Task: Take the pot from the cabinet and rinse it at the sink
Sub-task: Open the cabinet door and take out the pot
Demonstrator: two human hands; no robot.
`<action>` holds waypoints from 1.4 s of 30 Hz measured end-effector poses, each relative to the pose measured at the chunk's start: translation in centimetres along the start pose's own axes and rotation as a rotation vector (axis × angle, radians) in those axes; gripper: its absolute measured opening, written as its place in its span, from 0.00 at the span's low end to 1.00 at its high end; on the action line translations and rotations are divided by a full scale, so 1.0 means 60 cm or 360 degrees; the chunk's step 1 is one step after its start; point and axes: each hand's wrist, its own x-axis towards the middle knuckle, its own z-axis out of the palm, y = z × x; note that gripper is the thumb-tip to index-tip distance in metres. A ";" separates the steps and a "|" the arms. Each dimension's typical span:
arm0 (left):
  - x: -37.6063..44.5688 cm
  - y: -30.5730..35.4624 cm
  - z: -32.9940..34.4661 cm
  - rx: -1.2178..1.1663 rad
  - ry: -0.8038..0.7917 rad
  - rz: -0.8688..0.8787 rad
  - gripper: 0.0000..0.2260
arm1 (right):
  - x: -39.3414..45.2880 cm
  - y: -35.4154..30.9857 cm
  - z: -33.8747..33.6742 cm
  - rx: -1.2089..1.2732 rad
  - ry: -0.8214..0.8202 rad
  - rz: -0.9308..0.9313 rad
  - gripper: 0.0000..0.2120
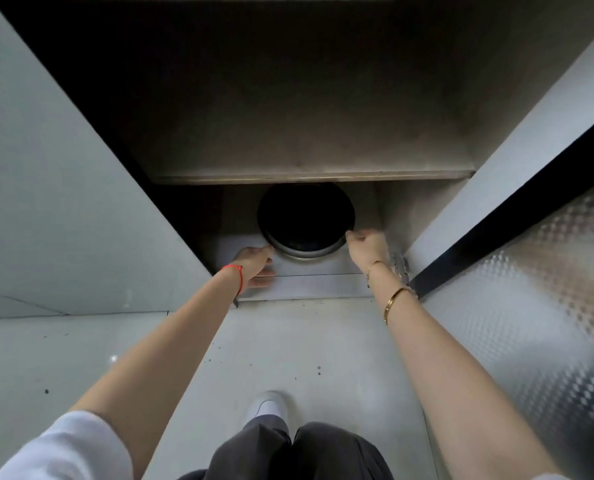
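Note:
A round metal pot (306,220) with a dark inside and a shiny rim stands on the bottom shelf of an open steel cabinet (306,285), partly under the upper shelf (309,176). My left hand (257,263) reaches to the pot's left rim, fingertips at its edge, thumb spread out below. My right hand (366,245) is curled at the pot's right rim, fingers pinched on the edge. Both arms stretch forward into the cabinet.
The left cabinet door (63,202) and the right door (517,168) stand swung open on either side. A patterned steel panel (548,306) runs along the right. Grey floor (288,341) lies below, with my shoe (269,405) and dark trousers near the bottom.

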 end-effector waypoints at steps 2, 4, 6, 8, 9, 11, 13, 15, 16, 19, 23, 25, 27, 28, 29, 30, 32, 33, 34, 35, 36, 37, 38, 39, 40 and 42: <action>0.017 -0.004 0.002 -0.0036 -0.0029 -0.0009 0.16 | 0.035 0.016 0.021 0.0096 -0.0070 0.0124 0.16; 0.030 -0.006 0.003 -0.0115 -0.0058 0.0001 0.16 | 0.058 0.026 0.036 0.0154 -0.0105 0.0203 0.15; 0.043 -0.006 0.004 -0.0246 -0.0054 0.0005 0.15 | 0.057 0.020 0.039 0.0275 -0.0068 0.0270 0.14; 0.051 -0.006 0.004 -0.0332 -0.0035 0.0009 0.16 | 0.060 0.022 0.041 0.0364 -0.0048 0.0322 0.16; 0.053 -0.007 0.005 -0.0324 -0.0023 0.0018 0.16 | 0.064 0.025 0.044 0.0381 -0.0058 0.0335 0.16; 0.056 -0.010 0.008 -0.0269 -0.0008 0.0030 0.17 | 0.070 0.032 0.049 0.0403 -0.0098 0.0362 0.13; 0.060 -0.013 0.012 -0.0241 -0.0029 0.0021 0.17 | 0.076 0.035 0.056 0.0438 -0.0115 0.0378 0.09; 0.065 -0.014 0.016 -0.0276 -0.0044 -0.0001 0.18 | 0.081 0.039 0.064 0.0489 -0.0131 0.0422 0.08; 0.067 -0.014 0.018 -0.0310 -0.0046 -0.0012 0.18 | 0.081 0.041 0.068 0.0509 -0.0146 0.0450 0.09; 0.071 -0.019 0.020 -0.0359 -0.0014 -0.0044 0.17 | 0.076 0.050 0.075 0.0585 -0.0166 0.0485 0.09; 0.067 -0.033 0.022 -0.0372 0.0031 -0.0033 0.15 | 0.059 0.063 0.072 0.0724 -0.0165 0.0450 0.09; 0.060 -0.041 0.026 -0.0360 0.0033 -0.0030 0.14 | 0.047 0.073 0.065 0.0757 -0.0145 0.0419 0.11; 0.048 -0.046 0.027 -0.0328 0.0041 -0.0012 0.15 | 0.034 0.083 0.059 0.0817 -0.0143 0.0387 0.14; 0.042 -0.047 0.027 -0.0320 0.0041 0.0004 0.16 | 0.027 0.086 0.055 0.0843 -0.0147 0.0373 0.14; 0.033 -0.048 0.027 -0.0320 0.0038 0.0015 0.16 | 0.018 0.090 0.051 0.0854 -0.0153 0.0364 0.13; 0.022 -0.050 0.027 -0.0336 0.0026 0.0019 0.17 | 0.007 0.091 0.046 0.0854 -0.0164 0.0367 0.10; -0.004 -0.054 0.026 -0.0375 -0.0014 0.0012 0.18 | -0.018 0.093 0.034 0.0856 -0.0159 0.0394 0.07; -0.022 -0.057 0.026 -0.0385 -0.0032 0.0000 0.18 | -0.032 0.093 0.027 0.0846 -0.0146 0.0406 0.08; -0.041 -0.061 0.025 -0.0405 -0.0051 -0.0018 0.17 | -0.050 0.091 0.017 0.0826 -0.0132 0.0410 0.10; -0.064 -0.063 0.024 -0.0434 -0.0067 -0.0034 0.16 | -0.070 0.086 0.006 0.0807 -0.0126 0.0409 0.12; -0.087 -0.066 0.022 -0.0460 -0.0090 -0.0046 0.15 | -0.095 0.079 -0.007 0.0801 -0.0124 0.0420 0.13; -0.110 -0.067 0.019 -0.0473 -0.0105 -0.0055 0.14 | -0.120 0.074 -0.017 0.0825 -0.0114 0.0436 0.13; -0.135 -0.066 0.016 -0.0471 -0.0119 -0.0068 0.14 | -0.148 0.067 -0.031 0.0853 -0.0095 0.0466 0.13; -0.162 -0.063 0.013 -0.0457 -0.0129 -0.0093 0.13 | -0.178 0.059 -0.047 0.0883 -0.0079 0.0501 0.12; -0.191 -0.059 0.009 -0.0447 -0.0146 -0.0111 0.10 | -0.209 0.051 -0.060 0.0909 -0.0076 0.0539 0.11; -0.258 -0.043 -0.001 -0.0408 -0.0185 -0.0157 0.02 | -0.271 0.032 -0.090 0.0940 -0.0080 0.0624 0.06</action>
